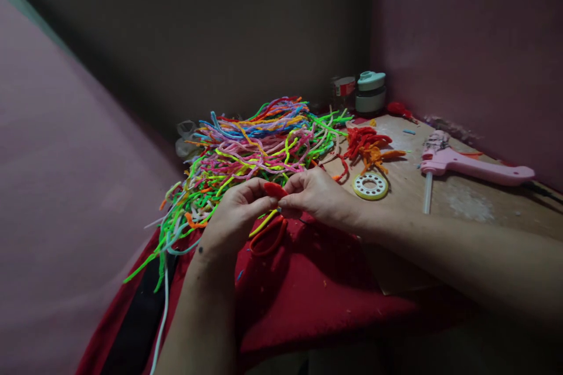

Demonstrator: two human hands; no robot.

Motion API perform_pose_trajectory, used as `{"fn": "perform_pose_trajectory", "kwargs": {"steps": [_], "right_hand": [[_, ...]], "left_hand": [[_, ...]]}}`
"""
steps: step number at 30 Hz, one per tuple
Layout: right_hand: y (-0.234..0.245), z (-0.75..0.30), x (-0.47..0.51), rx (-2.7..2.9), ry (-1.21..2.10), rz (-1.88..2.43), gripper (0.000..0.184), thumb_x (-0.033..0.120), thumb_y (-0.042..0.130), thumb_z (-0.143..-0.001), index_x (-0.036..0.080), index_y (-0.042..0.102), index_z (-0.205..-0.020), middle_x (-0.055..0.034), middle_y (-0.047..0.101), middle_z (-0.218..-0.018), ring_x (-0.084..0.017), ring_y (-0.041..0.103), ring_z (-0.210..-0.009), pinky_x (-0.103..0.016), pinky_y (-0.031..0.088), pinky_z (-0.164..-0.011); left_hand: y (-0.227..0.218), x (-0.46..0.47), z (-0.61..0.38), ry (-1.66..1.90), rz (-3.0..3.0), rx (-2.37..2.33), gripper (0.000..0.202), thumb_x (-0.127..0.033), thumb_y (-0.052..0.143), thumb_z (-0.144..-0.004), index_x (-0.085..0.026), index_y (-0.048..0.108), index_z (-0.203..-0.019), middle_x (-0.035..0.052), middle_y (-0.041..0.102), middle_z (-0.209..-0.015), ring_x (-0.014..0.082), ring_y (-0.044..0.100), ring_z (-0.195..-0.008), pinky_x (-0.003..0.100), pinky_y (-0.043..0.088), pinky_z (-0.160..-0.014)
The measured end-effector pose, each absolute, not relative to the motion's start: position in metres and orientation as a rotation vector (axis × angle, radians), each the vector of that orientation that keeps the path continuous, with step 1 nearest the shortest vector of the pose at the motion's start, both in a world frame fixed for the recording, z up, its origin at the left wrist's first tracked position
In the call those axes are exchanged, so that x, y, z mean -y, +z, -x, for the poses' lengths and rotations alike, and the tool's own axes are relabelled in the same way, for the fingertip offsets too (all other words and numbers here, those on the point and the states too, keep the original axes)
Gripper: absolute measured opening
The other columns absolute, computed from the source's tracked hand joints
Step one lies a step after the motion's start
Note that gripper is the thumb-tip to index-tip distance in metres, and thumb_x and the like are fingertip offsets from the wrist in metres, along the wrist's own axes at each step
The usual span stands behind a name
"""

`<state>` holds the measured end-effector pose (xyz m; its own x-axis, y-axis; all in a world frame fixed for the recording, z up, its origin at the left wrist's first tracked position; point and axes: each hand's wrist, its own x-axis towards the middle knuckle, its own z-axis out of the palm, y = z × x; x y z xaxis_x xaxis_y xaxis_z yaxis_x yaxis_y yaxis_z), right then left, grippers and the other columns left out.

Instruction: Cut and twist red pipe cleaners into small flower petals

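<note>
Both hands meet over the red cloth, pinching a small bright red fuzzy piece [275,190] that looks like pipe cleaner. My left hand [240,211] has thumb and fingertips closed on its left end. My right hand [314,196] grips the other end, close to the left fingertips. Part of the piece is hidden by the fingers. Just below them, a red loop [269,240] and a yellow strip [264,222] lie on the cloth; whether they are scissor handles I cannot tell. Behind the hands spreads a large heap of many-coloured pipe cleaners [259,149].
On the board [444,205] at right lies a pink glue gun [479,167] with a clear glue stick. Nearer are a white-and-yellow ring spool [370,186] and red and orange fuzzy pieces [367,143]. A pale-lidded container [370,92] stands at the back, and walls close in behind.
</note>
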<state>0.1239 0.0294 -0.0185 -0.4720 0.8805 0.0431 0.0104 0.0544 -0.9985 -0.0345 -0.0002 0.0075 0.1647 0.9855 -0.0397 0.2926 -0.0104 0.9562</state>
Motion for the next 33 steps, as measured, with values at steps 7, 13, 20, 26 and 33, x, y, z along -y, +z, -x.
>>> {"fn": "perform_pose_trajectory", "kwargs": {"steps": [7,13,20,26,33], "right_hand": [[-0.017,-0.124,-0.026,1.656,1.433,0.954,0.011,0.014,0.06,-0.065,0.013,0.054,-0.055,0.0024,0.052,-0.049,-0.006,0.044,-0.044,-0.019,0.033,-0.043],[-0.021,-0.123,-0.03,1.641,1.437,0.943,0.01,0.014,0.061,-0.064,0.012,0.056,-0.056,0.0016,0.054,-0.049,-0.006,0.045,-0.043,-0.019,0.035,-0.043],[-0.019,-0.126,-0.035,1.431,1.767,0.865,0.011,0.003,0.061,-0.064,0.011,0.056,-0.058,0.0007,0.057,-0.045,-0.008,0.051,-0.039,-0.019,0.042,-0.043],[-0.017,-0.127,-0.034,1.444,1.832,0.823,0.012,0.002,0.058,-0.066,0.011,0.055,-0.059,0.0,0.059,-0.046,-0.008,0.053,-0.039,-0.019,0.044,-0.044],[-0.022,-0.125,-0.037,1.492,1.761,0.844,0.019,0.009,0.069,-0.06,0.013,0.051,-0.056,0.0018,0.056,-0.044,-0.008,0.051,-0.039,-0.02,0.042,-0.043]], "left_hand": [[0.008,0.0,0.027,0.972,-1.476,-1.394,0.009,-0.011,0.062,-0.067,-0.015,0.063,-0.074,-0.0028,0.062,-0.066,0.0081,0.054,-0.061,0.018,0.044,-0.061],[0.002,0.001,0.024,1.063,-1.58,-1.403,0.009,-0.01,0.058,-0.066,-0.017,0.059,-0.072,-0.0041,0.059,-0.069,0.0082,0.052,-0.064,0.018,0.043,-0.062],[0.005,0.002,0.022,1.049,-1.549,-1.382,0.009,-0.018,0.064,-0.068,-0.016,0.06,-0.076,-0.0018,0.062,-0.071,0.0103,0.055,-0.065,0.021,0.045,-0.063],[0.006,0.003,0.024,0.987,-1.524,-1.321,0.008,-0.017,0.061,-0.071,-0.016,0.06,-0.079,-0.0024,0.061,-0.071,0.0089,0.054,-0.064,0.02,0.044,-0.063],[0.008,0.004,0.019,0.955,-1.525,-1.422,0.01,-0.02,0.063,-0.07,-0.015,0.059,-0.077,-0.0019,0.06,-0.068,0.0096,0.053,-0.061,0.02,0.043,-0.059]]}}
